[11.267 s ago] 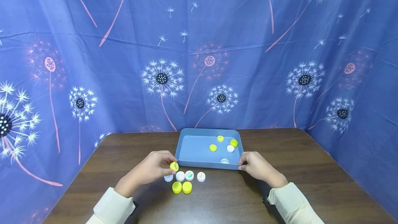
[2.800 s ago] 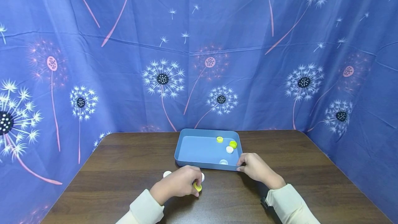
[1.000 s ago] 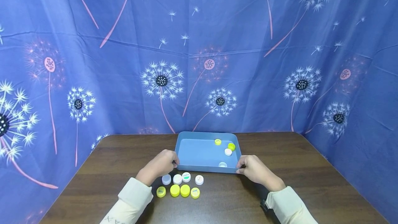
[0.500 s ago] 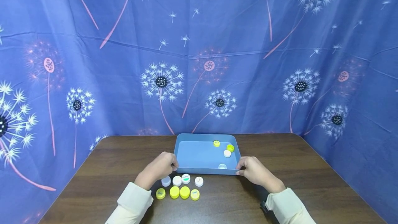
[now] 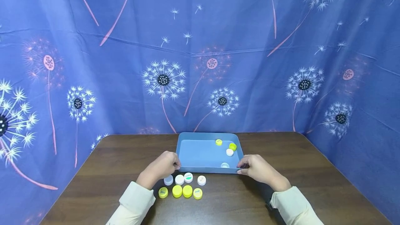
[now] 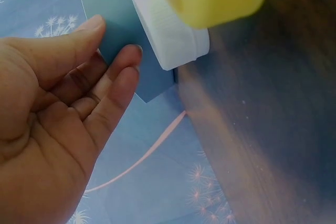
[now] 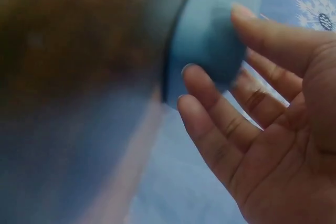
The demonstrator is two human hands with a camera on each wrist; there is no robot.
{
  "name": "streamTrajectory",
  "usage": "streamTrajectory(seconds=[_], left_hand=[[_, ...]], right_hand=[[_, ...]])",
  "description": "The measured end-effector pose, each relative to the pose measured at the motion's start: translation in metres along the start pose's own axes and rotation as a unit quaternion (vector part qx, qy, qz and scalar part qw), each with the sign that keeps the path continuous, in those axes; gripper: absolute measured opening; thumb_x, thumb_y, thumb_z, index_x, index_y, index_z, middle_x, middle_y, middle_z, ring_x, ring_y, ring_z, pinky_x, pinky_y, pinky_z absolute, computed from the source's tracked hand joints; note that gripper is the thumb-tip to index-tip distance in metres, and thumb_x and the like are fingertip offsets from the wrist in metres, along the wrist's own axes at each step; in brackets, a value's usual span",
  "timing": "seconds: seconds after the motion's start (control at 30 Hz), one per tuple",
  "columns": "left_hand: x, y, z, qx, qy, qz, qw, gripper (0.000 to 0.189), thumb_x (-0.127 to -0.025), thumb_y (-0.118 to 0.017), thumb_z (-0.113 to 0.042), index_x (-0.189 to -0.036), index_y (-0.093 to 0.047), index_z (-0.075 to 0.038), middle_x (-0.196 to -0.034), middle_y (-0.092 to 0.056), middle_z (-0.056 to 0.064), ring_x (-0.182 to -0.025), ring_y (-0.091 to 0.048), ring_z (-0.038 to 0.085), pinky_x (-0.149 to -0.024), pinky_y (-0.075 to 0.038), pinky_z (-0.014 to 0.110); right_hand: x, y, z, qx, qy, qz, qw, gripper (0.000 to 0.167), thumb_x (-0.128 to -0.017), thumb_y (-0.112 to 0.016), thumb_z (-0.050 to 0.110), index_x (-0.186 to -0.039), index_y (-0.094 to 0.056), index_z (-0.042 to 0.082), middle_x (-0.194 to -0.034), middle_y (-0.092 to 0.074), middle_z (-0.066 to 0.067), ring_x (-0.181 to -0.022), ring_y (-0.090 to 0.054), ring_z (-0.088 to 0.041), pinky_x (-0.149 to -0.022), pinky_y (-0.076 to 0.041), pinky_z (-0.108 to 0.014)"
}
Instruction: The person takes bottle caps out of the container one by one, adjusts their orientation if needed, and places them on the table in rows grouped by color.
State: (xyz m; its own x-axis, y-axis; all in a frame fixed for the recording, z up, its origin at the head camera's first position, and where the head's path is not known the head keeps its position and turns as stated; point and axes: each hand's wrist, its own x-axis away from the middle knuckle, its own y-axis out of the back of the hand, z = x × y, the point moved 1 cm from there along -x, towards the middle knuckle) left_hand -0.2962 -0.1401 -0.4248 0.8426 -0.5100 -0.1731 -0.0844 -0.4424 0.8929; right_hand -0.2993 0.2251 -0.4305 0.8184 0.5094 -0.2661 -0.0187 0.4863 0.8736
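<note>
A shallow blue tray (image 5: 200, 170) sits toward the back of the table. My left hand (image 5: 160, 167) grips its near left corner; in the left wrist view the thumb and fingers lie on either side of the blue wall (image 6: 123, 30). At the near right corner, my right hand (image 5: 261, 171) holds the tray wall between thumb and fingers. Inside the tray are a yellow bottle cap (image 5: 218, 142), another yellow cap (image 5: 232, 147), a white cap (image 5: 229, 152) and a pale cap (image 5: 225, 165) by the front wall.
In front of the tray, a row of white caps (image 5: 201, 180) includes one with a green mark (image 5: 188, 177). Nearer is a row of yellow caps (image 5: 177, 191). The brown wooden table (image 5: 225, 204) ends at a blue dandelion-print cloth (image 5: 200, 89).
Since the older frames, my left hand has set yellow caps down in the near row, one from the tray, and moved to the tray's left corner. My right hand stays at its corner.
</note>
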Motion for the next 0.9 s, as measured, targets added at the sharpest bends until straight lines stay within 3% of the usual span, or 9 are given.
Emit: streamTrajectory(seconds=[0.07, 0.17, 0.27, 0.37, 0.6, 0.9], left_hand=[[0.0, 0.0, 0.0, 0.002, -0.002, 0.001, 1.0, 0.013, -0.086, -0.068, 0.007, -0.086, -0.078, -0.001, -0.079, -0.069, -0.001, -0.08, -0.067, 0.017, -0.073, -0.058, 0.033], [-0.001, 0.001, -0.001, 0.0, -0.005, -0.001, 1.0, 0.014, -0.085, -0.068, 0.009, -0.086, -0.078, -0.001, -0.08, -0.069, 0.0, -0.081, -0.068, 0.018, -0.074, -0.059, 0.033], [-0.001, 0.002, -0.001, -0.005, -0.001, -0.002, 1.0, 0.015, -0.085, -0.068, 0.009, -0.086, -0.079, -0.001, -0.081, -0.07, 0.001, -0.082, -0.068, 0.018, -0.075, -0.058, 0.033], [-0.001, 0.002, 0.0, -0.009, 0.002, -0.002, 1.0, 0.016, -0.084, -0.067, 0.009, -0.086, -0.079, -0.002, -0.081, -0.07, 0.0, -0.083, -0.068, 0.017, -0.075, -0.058, 0.032], [0.0, 0.002, 0.001, -0.006, 0.008, -0.001, 1.0, 0.021, -0.082, -0.064, 0.013, -0.086, -0.079, -0.001, -0.082, -0.071, 0.001, -0.084, -0.068, 0.018, -0.076, -0.059, 0.033], [0.0, 0.003, 0.0, -0.018, -0.003, -0.012, 0.9998, 0.024, -0.079, -0.062, 0.015, -0.085, -0.079, -0.002, -0.083, -0.071, 0.002, -0.084, -0.067, 0.017, -0.076, -0.058, 0.033]], right_hand=[[-0.001, 0.006, 0.003, -0.002, -0.003, -0.011, 0.9999, 0.007, -0.082, -0.08, 0.011, -0.089, -0.077, 0.012, -0.083, -0.066, 0.013, -0.075, -0.058, -0.002, -0.064, -0.051, -0.024], [-0.009, 0.016, 0.009, 0.004, 0.005, -0.062, 0.9981, 0.01, -0.082, -0.08, 0.01, -0.091, -0.077, 0.011, -0.082, -0.066, 0.011, -0.073, -0.058, -0.004, -0.064, -0.052, -0.025], [-0.026, 0.024, 0.015, 0.018, 0.016, -0.112, 0.9934, 0.014, -0.081, -0.081, 0.009, -0.094, -0.077, 0.011, -0.087, -0.068, 0.007, -0.077, -0.062, -0.009, -0.068, -0.054, -0.03], [-0.045, 0.027, 0.022, 0.025, 0.005, -0.126, 0.9918, 0.018, -0.083, -0.079, 0.01, -0.101, -0.076, 0.009, -0.095, -0.071, 0.002, -0.082, -0.065, -0.017, -0.071, -0.055, -0.035], [-0.088, 0.019, 0.029, 0.033, -0.039, -0.071, 0.9962, 0.022, -0.09, -0.074, 0.014, -0.11, -0.073, 0.006, -0.11, -0.071, -0.009, -0.099, -0.067, -0.026, -0.079, -0.057, -0.041], [-0.13, 0.001, 0.015, 0.063, -0.089, 0.032, 0.9935, 0.026, -0.089, -0.074, 0.013, -0.111, -0.073, -0.002, -0.108, -0.072, -0.015, -0.099, -0.068, -0.028, -0.086, -0.055, -0.045]])
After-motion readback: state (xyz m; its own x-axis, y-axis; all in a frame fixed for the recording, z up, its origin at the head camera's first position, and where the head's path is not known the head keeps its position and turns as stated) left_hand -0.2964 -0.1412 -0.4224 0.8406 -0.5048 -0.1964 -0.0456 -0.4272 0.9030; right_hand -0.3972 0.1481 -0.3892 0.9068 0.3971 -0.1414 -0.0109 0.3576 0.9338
